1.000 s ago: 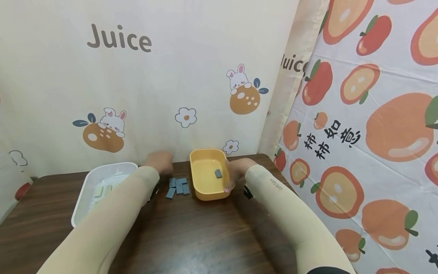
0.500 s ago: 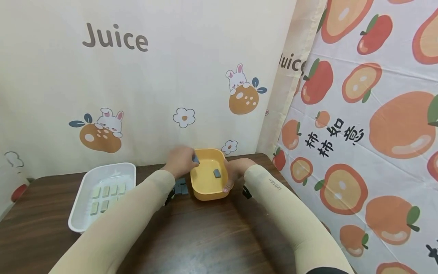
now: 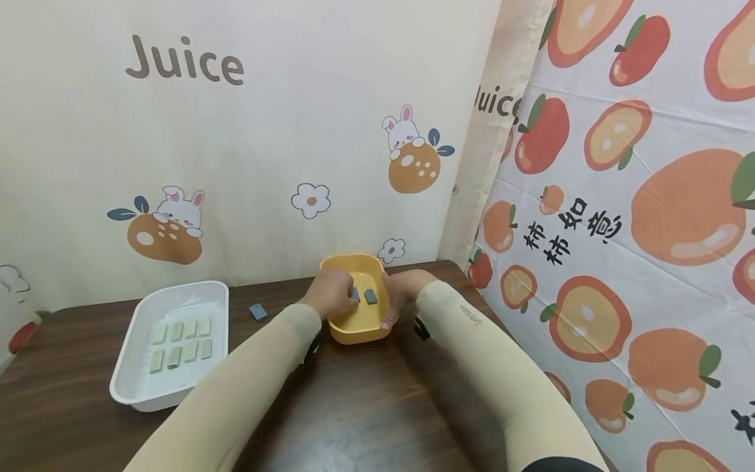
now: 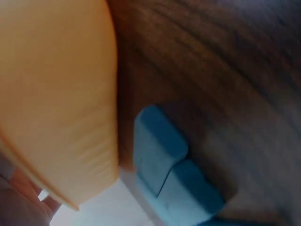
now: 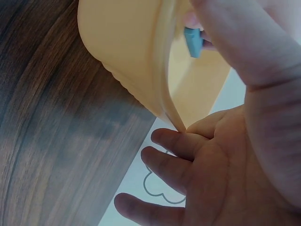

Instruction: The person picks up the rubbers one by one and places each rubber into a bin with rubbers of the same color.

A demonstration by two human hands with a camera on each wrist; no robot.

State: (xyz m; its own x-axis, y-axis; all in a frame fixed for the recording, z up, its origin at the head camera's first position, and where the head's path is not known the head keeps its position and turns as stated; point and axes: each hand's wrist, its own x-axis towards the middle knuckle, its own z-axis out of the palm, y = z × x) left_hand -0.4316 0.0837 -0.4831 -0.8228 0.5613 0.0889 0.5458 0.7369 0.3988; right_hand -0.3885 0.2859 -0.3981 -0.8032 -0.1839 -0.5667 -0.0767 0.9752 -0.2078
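My left hand (image 3: 330,293) is inside the yellow tub (image 3: 358,335), pinching a small blue-grey block (image 5: 193,42) between its fingertips. A second block (image 3: 370,296) of the same kind lies on the tub floor, just right of the held one. My right hand (image 3: 401,295) grips the tub's right rim; in the right wrist view its other fingers spread out below the rim. Blue-grey blocks (image 4: 157,146) lie close beside the tub's outer wall in the left wrist view. The left arm mostly hides this group in the head view, leaving one block (image 3: 257,311) visible.
A white tray (image 3: 120,373) stands at the left, holding pale green blocks (image 3: 190,330) in two rows. The dark wooden table (image 3: 354,406) runs back to a printed cloth wall (image 3: 265,144). Another patterned cloth (image 3: 590,262) hangs along the right.
My left hand has moved right, from the blocks on the table into the yellow tub, carrying a blue-grey block. My right hand stays on the tub's rim. More of the white tray is uncovered.
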